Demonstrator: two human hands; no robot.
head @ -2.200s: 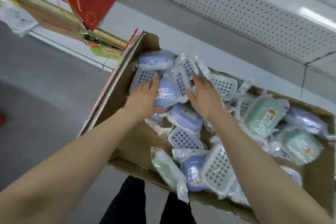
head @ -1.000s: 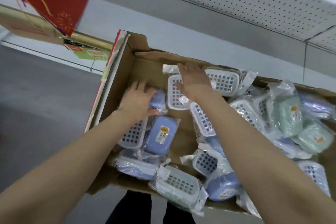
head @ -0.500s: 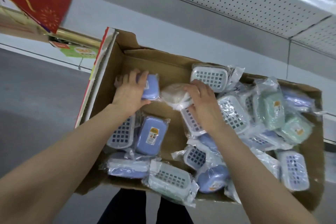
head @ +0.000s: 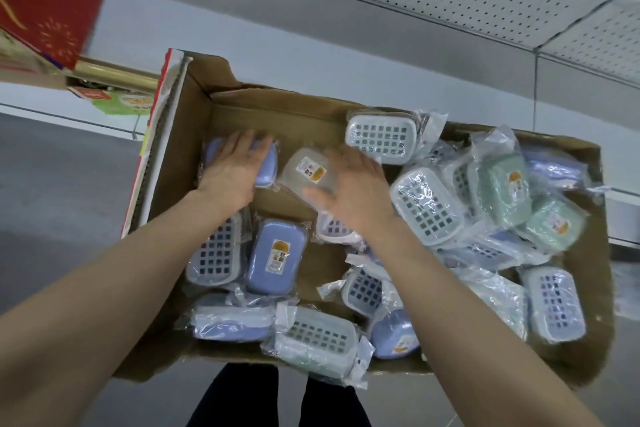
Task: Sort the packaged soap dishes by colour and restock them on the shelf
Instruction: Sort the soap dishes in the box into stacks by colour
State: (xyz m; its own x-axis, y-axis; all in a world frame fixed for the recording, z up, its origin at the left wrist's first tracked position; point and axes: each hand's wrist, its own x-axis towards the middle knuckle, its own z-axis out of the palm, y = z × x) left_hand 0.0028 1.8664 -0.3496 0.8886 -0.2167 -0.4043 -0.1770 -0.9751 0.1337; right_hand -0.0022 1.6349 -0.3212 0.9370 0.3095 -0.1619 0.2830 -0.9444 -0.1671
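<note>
The step in hand, I judged, was the sorting inside the box [head: 194,121]: blue to its left end, the other colours away from there. My left grip [head: 230,177] lay flat, fingers straight, on a blue dish [head: 268,166] near the far left corner of the box. It pressed the dish and clasped nothing. My right grip [head: 353,198] was blurred, over a pale dish [head: 306,170] at the far wall of the box. Its fingers were spread and released, and I could not tell if it touched the wrapper. Other blue dishes [head: 277,253] lay at the near left of the box, and green dishes [head: 502,180] were piled at its right end.

To do this well, I would take the pale dish by its hard body, not by the loose film, because the film probably slides and tears. The left grip should hold the blue dish down so the neighbour does not drag it along. I would read each colour from the lid side, since the white grid sides look much alike. The pale one needs its own place, apart from blue and green.
</note>
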